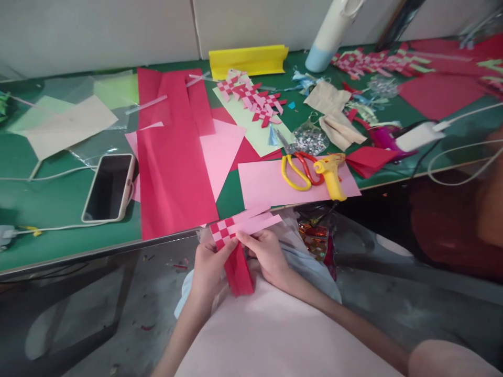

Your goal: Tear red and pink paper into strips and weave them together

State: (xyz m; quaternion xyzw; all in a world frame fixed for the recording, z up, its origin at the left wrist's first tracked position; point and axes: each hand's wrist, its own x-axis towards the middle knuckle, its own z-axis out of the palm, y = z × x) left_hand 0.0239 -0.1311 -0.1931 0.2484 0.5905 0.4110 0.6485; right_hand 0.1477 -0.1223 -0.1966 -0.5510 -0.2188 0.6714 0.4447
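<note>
Over my lap, just off the table's front edge, I hold a woven piece of red and pink paper strips. Its checkered corner points toward the table; loose pink strips stick out to the right and red strips hang down toward me. My left hand pinches the left side of the weave, thumb on top. My right hand pinches its right side close by, with the thumb and fingertips near the other thumb. The fingers underneath the paper are hidden.
On the green table lie a phone, large red paper sheets, scissors, a yellow glue gun, finished woven paper fish, and a bag of small beads. A white-and-blue bottle stands at the back. Cables cross both sides.
</note>
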